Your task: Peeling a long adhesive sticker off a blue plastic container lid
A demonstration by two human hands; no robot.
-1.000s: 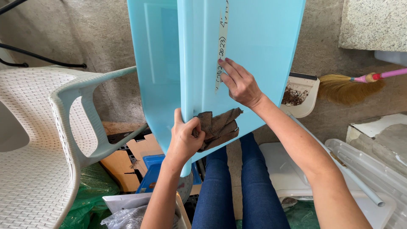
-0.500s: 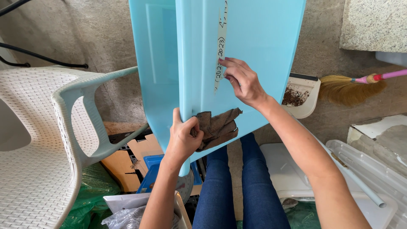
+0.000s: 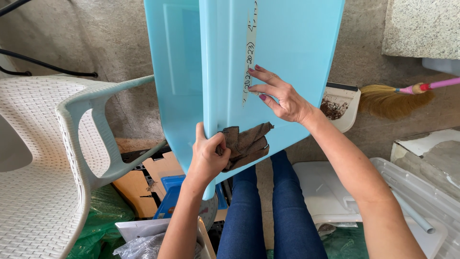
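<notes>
Fingers of the right hand point(image 3: 282, 98) now rest flat on the paper strip point(image 3: 249, 57) stuck down the blue bin point(image 3: 287, 43), a touch lower along it than a second ago, so the strip looks to be the part under attention; that grip is open, pressing rather than holding. Left hand point(image 3: 207, 156) stays closed on the bin's lower edge, pinning a brown rag point(image 3: 247, 144) against the wall; the bin is held up over the knees, its inside hidden. Dustpan point(image 3: 338, 108) beyond holds dark dirt, beside a broom point(image 3: 393, 98); a white chair point(image 3: 43, 158) stands left.
</notes>
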